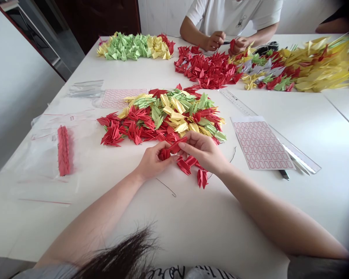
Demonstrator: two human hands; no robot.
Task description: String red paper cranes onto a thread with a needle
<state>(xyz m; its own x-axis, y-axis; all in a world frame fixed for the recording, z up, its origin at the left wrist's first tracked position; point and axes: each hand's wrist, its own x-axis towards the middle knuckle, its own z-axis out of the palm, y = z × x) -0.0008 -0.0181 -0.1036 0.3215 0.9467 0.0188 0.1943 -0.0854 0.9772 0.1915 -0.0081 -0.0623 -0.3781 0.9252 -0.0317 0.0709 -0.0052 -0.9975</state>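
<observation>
My left hand [152,159] and my right hand [204,150] meet at the near edge of a pile of folded red, green and yellow paper pieces [165,114]. Both pinch red folded paper pieces [174,147] between the fingers. A short chain of red pieces [193,168] trails from under my right hand onto the white table [192,217]. A thin dark thread [167,188] lies on the table below my hands.
A sticker sheet [260,143], a clear ruler [279,135] and a pen [284,175] lie to the right. Plastic bags, one holding a red stack [63,150], lie left. Another person [221,40] works across the table among more paper piles [209,69].
</observation>
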